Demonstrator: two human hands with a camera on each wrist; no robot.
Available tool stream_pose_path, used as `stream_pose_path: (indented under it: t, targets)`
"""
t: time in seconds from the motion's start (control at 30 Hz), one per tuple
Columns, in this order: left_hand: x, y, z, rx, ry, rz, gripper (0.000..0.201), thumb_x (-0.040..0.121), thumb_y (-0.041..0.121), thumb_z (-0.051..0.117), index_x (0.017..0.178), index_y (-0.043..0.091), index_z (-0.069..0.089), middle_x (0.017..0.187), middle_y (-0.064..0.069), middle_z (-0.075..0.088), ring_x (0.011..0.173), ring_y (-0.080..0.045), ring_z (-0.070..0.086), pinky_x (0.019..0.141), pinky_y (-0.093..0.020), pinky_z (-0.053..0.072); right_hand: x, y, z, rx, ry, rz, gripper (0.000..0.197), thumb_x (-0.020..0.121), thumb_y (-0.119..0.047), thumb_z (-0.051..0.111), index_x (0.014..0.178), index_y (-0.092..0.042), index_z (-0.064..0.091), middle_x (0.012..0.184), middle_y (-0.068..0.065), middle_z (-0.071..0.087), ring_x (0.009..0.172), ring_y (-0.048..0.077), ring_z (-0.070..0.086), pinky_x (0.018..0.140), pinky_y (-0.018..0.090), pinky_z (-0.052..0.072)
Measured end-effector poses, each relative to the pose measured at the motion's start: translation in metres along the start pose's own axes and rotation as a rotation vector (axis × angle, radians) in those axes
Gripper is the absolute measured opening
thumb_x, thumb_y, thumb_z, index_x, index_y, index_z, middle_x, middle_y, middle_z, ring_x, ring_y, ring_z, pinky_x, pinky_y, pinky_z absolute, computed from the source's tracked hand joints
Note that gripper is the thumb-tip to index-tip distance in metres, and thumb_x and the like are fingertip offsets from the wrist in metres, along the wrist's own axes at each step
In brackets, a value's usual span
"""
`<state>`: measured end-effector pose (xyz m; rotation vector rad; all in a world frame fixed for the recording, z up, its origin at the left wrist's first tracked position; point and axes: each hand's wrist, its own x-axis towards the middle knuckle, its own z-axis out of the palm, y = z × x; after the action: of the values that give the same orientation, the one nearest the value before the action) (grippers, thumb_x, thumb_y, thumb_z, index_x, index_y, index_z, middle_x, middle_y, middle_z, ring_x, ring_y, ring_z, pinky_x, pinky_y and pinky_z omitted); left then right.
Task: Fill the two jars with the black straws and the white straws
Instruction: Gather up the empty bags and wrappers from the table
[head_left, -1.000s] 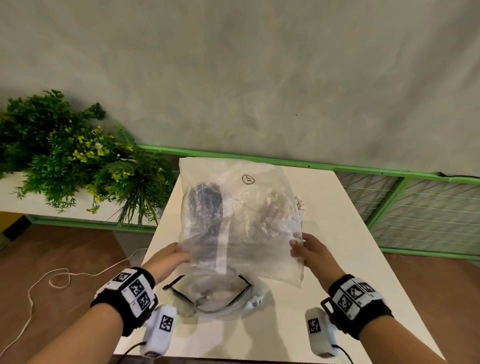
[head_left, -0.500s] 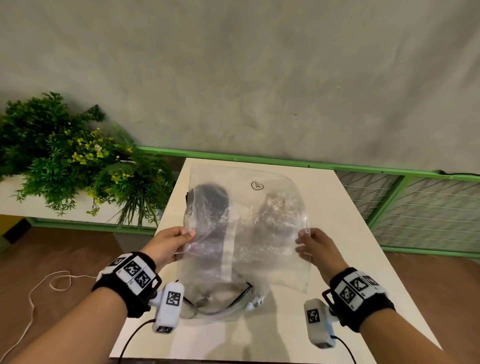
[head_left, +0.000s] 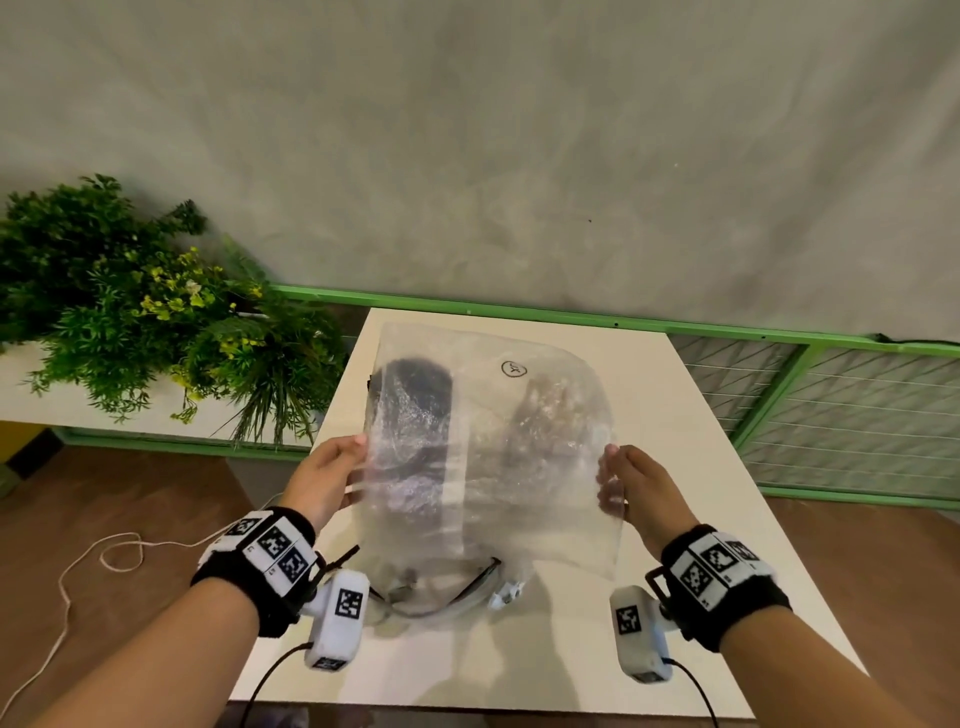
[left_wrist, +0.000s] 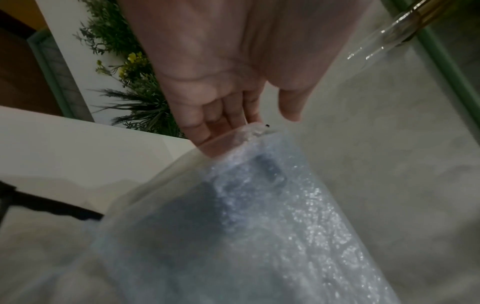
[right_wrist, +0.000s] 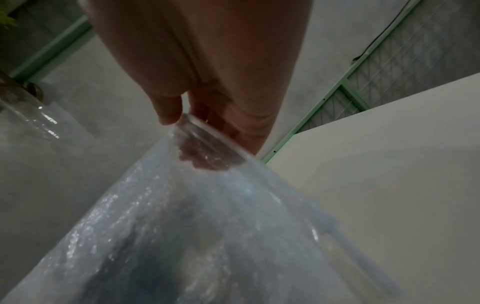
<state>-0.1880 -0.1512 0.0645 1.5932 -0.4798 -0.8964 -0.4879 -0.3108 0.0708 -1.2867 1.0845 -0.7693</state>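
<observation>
Head view: grey wall (head_left: 467, 130) behind a white table (head_left: 701, 467), green railing (head_left: 779, 332) and leafy plants (head_left: 130, 312) beyond. Both hands, left (head_left: 324, 475) and right (head_left: 641, 483), pinch a clear plastic bag (head_left: 493, 457) upright over the table; dark and pale bundles show blurrily inside.

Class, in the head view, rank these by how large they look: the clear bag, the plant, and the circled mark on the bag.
1-2. Plant and bag: similar apparent size, unranked.
3. Circled mark, by far the smallest.
</observation>
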Motion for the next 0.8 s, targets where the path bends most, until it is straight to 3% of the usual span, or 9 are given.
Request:
stream_pose_path:
  t: [0.07, 0.17, 0.23, 0.33, 0.43, 0.53, 0.6, 0.7, 0.8]
  targets:
    - [-0.001, 0.003, 0.003, 0.029, -0.019, 0.006, 0.016, 0.092, 0.030, 0.057, 0.100, 0.017, 0.061, 0.097, -0.004, 0.063, 0.089, -0.023, 0.060, 0.084, -0.040, 0.051, -0.002, 0.003, 0.004, -0.098, 0.035, -0.064, 0.028, 0.102, -0.024, 0.044, 0.078, -0.010, 0.047, 0.062, 0.002, 0.043, 0.052, 0.016, 0.041, 0.050, 0.026, 0.039]
    - [-0.001, 0.002, 0.004, 0.060, -0.016, -0.048, 0.011, 0.091, 0.022, 0.059, 0.085, 0.013, 0.060, 0.077, -0.003, 0.056, 0.074, -0.019, 0.053, 0.075, -0.034, 0.049, -0.001, 0.014, 0.007, -0.261, 0.159, -0.106, 0.032, 0.102, -0.028, 0.041, 0.078, -0.007, 0.046, 0.060, -0.001, 0.037, 0.054, 0.017, 0.035, 0.049, 0.029, 0.034]
    - [0.002, 0.001, 0.001, 0.078, 0.024, -0.082, 0.023, 0.092, 0.026, 0.057, 0.075, 0.012, 0.053, 0.070, -0.003, 0.049, 0.070, -0.018, 0.048, 0.074, -0.034, 0.047, -0.001, 0.021, 0.006, -0.332, 0.158, -0.107, 0.031, 0.102, -0.028, 0.040, 0.080, -0.007, 0.046, 0.062, 0.000, 0.040, 0.055, 0.018, 0.038, 0.054, 0.033, 0.038]
    - [0.002, 0.005, -0.004, 0.094, 0.056, -0.045, 0.015, 0.093, 0.022, 0.057, 0.095, 0.008, 0.053, 0.080, -0.005, 0.054, 0.080, -0.023, 0.055, 0.081, -0.038, 0.051, -0.003, 0.020, 0.005, -0.239, 0.064, -0.144, 0.005, 0.099, -0.013, 0.048, 0.100, -0.017, 0.046, 0.082, 0.010, 0.051, 0.057, 0.019, 0.050, 0.064, 0.038, 0.048]
    - [-0.001, 0.014, -0.005, 0.068, -0.065, 0.058, 0.054, 0.088, 0.000, 0.059, 0.132, 0.026, 0.040, 0.108, -0.003, 0.053, 0.094, -0.026, 0.060, 0.075, -0.035, 0.053, 0.001, 0.012, -0.002, -0.293, -0.092, -0.229, 0.066, 0.091, -0.012, 0.064, 0.140, -0.036, 0.028, 0.106, 0.001, 0.055, 0.062, 0.021, 0.053, 0.068, 0.037, 0.053]
    - [-0.007, 0.026, -0.002, 0.339, -0.251, 0.174, 0.065, 0.080, 0.001, 0.069, 0.133, 0.031, 0.045, 0.111, 0.018, 0.048, 0.110, -0.018, 0.047, 0.095, -0.035, 0.043, 0.005, 0.003, -0.004, -0.541, -0.276, -0.323, 0.085, 0.079, -0.012, 0.077, 0.142, -0.044, 0.030, 0.110, -0.002, 0.056, 0.064, 0.016, 0.053, 0.071, 0.025, 0.052]
    - [-0.006, 0.027, -0.001, 0.461, -0.230, 0.215, 0.059, 0.075, 0.005, 0.075, 0.126, 0.023, 0.054, 0.109, 0.017, 0.052, 0.107, -0.012, 0.047, 0.095, -0.027, 0.038, 0.007, 0.000, 0.001, -0.654, -0.291, -0.334, 0.091, 0.073, -0.008, 0.081, 0.142, -0.038, 0.031, 0.098, -0.002, 0.057, 0.068, 0.010, 0.055, 0.071, 0.014, 0.047]
    - [-0.004, 0.028, -0.005, 0.384, -0.021, 0.270, 0.028, 0.073, 0.009, 0.078, 0.094, 0.025, 0.068, 0.089, 0.001, 0.063, 0.086, -0.017, 0.057, 0.079, -0.022, 0.046, 0.010, -0.007, 0.007, -0.685, -0.040, -0.468, 0.062, 0.069, -0.004, 0.083, 0.124, -0.019, 0.059, 0.074, -0.006, 0.053, 0.062, 0.006, 0.050, 0.066, 0.008, 0.040]
    - [-0.003, 0.037, -0.013, 0.553, 0.173, 0.380, 0.014, 0.071, 0.026, 0.081, 0.069, 0.028, 0.068, 0.091, -0.004, 0.061, 0.093, -0.026, 0.055, 0.079, -0.033, 0.044, 0.009, -0.025, 0.006, -0.716, 0.106, -0.848, 0.013, 0.076, -0.006, 0.077, 0.088, -0.010, 0.073, 0.076, -0.009, 0.050, 0.071, 0.004, 0.052, 0.068, 0.018, 0.043]
